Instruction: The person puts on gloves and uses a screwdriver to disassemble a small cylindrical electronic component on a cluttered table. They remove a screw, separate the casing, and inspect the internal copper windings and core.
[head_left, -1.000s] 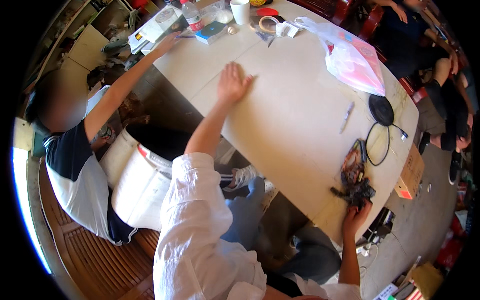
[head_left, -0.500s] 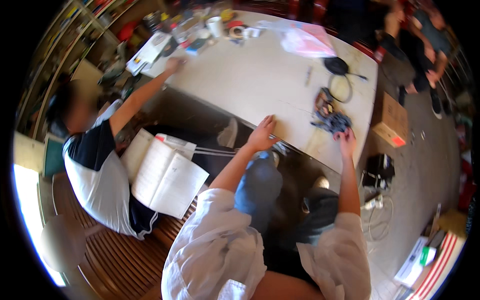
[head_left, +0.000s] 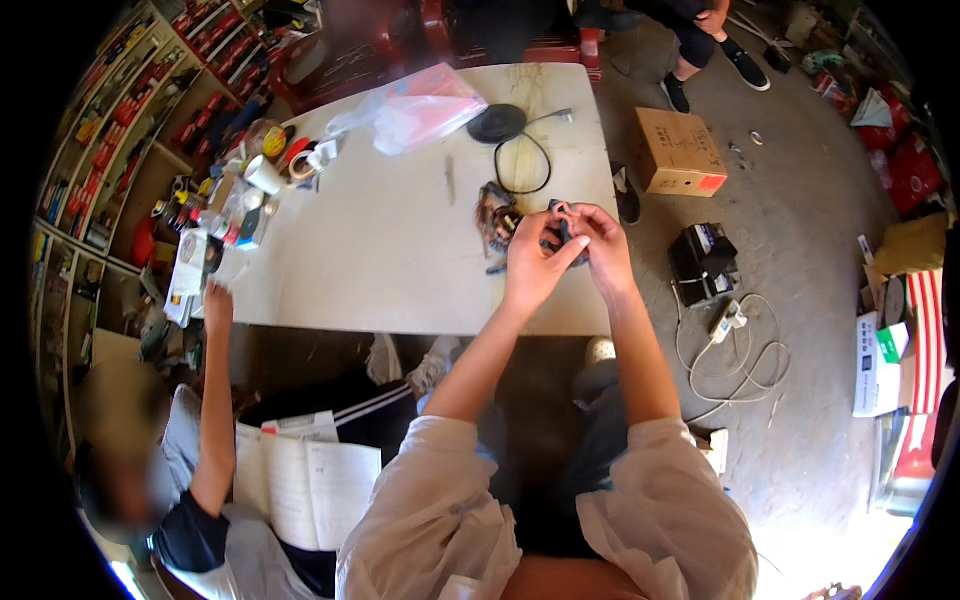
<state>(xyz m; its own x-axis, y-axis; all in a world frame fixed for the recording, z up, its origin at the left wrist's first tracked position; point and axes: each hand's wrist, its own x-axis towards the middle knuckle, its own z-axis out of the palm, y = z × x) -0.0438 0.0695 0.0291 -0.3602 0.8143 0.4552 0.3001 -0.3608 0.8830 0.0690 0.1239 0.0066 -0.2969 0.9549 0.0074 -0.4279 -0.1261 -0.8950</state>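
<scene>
My left hand and my right hand meet over the table, fingertips pinched on a small dark piece with a pinkish bit, too small to make out clearly. Just behind and partly under them lies a dark, tangled bundle with brownish parts; my fingers hide some of it. Beyond it a black disc trails a looped black cable, with a pen to its left and a plastic bag with pink contents farther back.
At left a co-worker's hand is near papers, bottles and a cup; an open notebook lies on their lap. Shelves line the wall. Right of the table are a cardboard box, a black device and cords. Another person sits behind.
My view has swung round to face the table. My left hand has left the tabletop and joined my right hand at the dark bundle, both now pinching a small piece.
</scene>
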